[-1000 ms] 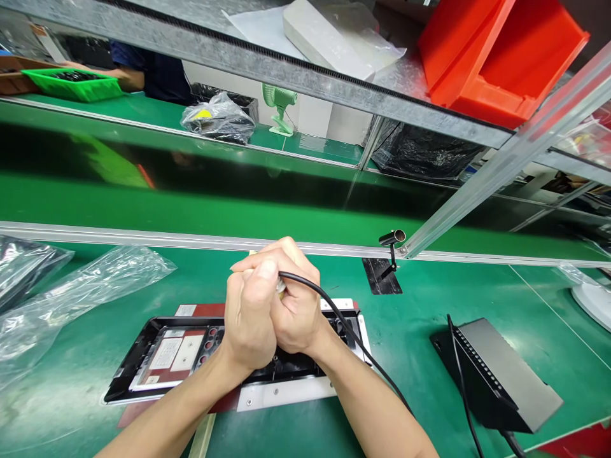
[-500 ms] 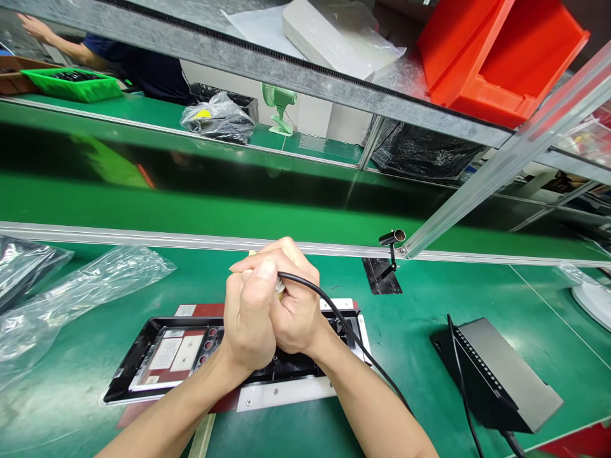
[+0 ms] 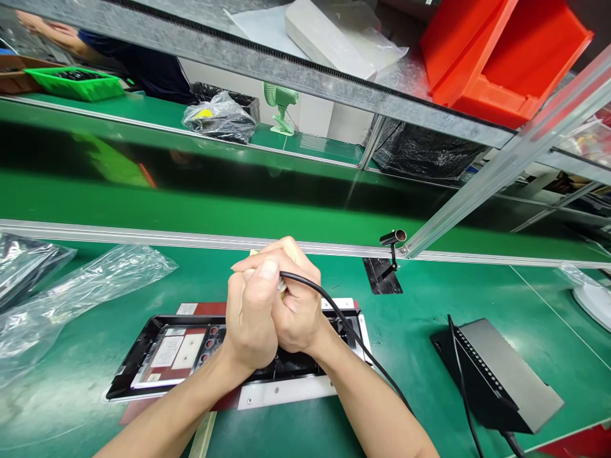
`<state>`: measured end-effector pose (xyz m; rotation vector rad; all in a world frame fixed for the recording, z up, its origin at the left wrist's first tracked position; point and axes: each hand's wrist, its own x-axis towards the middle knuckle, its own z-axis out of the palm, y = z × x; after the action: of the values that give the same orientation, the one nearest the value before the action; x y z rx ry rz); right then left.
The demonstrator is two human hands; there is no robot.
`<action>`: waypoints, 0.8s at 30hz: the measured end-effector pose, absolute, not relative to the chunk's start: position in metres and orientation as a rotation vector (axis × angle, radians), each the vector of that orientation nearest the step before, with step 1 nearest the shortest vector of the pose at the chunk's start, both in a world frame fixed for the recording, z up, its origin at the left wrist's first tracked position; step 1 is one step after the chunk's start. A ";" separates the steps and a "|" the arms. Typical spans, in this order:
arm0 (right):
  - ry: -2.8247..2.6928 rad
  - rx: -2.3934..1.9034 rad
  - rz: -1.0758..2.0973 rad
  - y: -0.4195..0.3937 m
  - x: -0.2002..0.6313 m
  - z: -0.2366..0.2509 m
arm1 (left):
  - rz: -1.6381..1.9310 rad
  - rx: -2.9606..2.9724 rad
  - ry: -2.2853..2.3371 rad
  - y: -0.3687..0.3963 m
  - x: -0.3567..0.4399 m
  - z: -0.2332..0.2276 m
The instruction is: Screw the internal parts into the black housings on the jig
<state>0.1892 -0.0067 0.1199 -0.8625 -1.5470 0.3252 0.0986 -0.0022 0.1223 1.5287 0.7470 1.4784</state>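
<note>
Both hands, the left hand (image 3: 248, 318) wrapped over the right hand (image 3: 298, 312), clamp together around a corded tool (image 3: 281, 285) held upright over the black tray (image 3: 191, 356) on the green bench (image 3: 420, 305), the 2-handed grip apparently steadying its downward push.

A black cable (image 3: 334, 312) is running over a black-framed panel (image 3: 191, 356) with red and white patches, lying on the green bench (image 3: 429, 305) below an orange-red bin (image 3: 501, 57).

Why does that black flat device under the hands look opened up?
Open: the black device lies flat, its labels and inner parts showing, with no cover over them.
</note>
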 end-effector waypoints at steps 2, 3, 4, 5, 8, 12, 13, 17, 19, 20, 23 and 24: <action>-1.553 -0.888 0.327 -0.007 0.189 0.119 | 1.481 1.518 0.762 -0.002 0.098 0.122; -1.554 -0.892 0.328 -0.007 0.189 0.119 | 1.477 1.516 0.766 -0.002 0.098 0.122; -1.554 -0.889 0.328 -0.006 0.189 0.119 | 1.473 1.516 0.767 -0.003 0.098 0.122; -1.552 -0.876 0.325 -0.006 0.189 0.118 | 1.471 1.515 0.766 -0.003 0.097 0.122; -1.556 -0.820 0.315 -0.005 0.189 0.118 | 1.470 1.514 0.764 -0.003 0.097 0.122; -1.555 -0.796 0.308 -0.005 0.189 0.119 | 1.472 1.514 0.752 -0.003 0.097 0.122; -1.552 -0.790 0.307 -0.005 0.189 0.120 | 1.477 1.511 0.749 -0.003 0.097 0.122; -1.550 -0.760 0.308 -0.004 0.190 0.120 | 1.491 1.509 0.751 -0.003 0.098 0.123; -1.559 -0.763 0.302 -0.004 0.190 0.119 | 1.489 1.520 0.758 -0.003 0.098 0.124; -1.572 -0.781 0.298 -0.004 0.190 0.117 | 1.491 1.525 0.761 -0.003 0.099 0.124; -1.638 -0.895 0.281 -0.004 0.191 0.113 | 1.502 1.528 0.762 -0.003 0.099 0.125; -1.654 -0.926 0.275 -0.004 0.191 0.112 | 1.505 1.525 0.761 -0.003 0.099 0.125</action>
<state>0.1910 -0.0042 0.1121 -0.9263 -1.6544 0.2745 0.0992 -0.0032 0.1248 1.5245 0.7615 1.5046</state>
